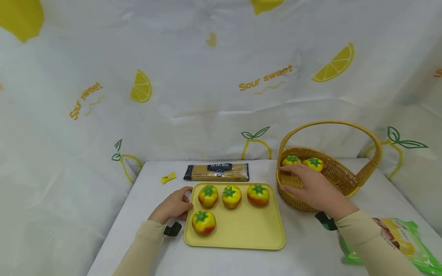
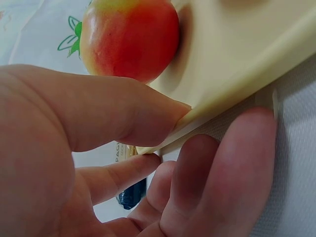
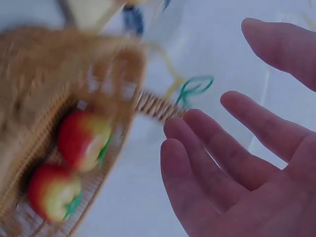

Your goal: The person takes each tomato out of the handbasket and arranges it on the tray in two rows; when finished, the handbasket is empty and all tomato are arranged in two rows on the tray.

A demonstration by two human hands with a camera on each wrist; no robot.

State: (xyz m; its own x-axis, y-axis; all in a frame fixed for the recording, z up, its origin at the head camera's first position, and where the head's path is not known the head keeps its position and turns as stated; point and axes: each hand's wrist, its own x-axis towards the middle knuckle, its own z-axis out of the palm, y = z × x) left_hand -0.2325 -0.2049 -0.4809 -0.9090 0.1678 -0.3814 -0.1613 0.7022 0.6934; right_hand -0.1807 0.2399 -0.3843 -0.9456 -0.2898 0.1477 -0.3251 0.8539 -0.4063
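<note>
My left hand (image 1: 174, 206) holds the left edge of a pale yellow tray (image 1: 241, 234). In the left wrist view its thumb (image 2: 133, 111) lies on the rim, with curled fingers below. On the tray, three yellow-red, tomato-like fruits (image 1: 231, 196) with green star-shaped tops line the far side, and another fruit (image 1: 203, 222) sits near left. My right hand (image 1: 312, 188) hovers over the left part of a wicker basket (image 1: 293, 201), fingers spread and holding nothing. Two similar fruits (image 3: 85, 139) lie inside the basket, which has a tall arched handle (image 1: 331, 122).
Behind the tray lies a pack of spaghetti (image 1: 219, 172), with a small yellow packet (image 1: 168, 177) to its left. A green and yellow plastic bag (image 1: 404, 239) lies at the near right, partly under the right forearm. A lemon-print white cloth (image 1: 193, 96) hangs behind the table.
</note>
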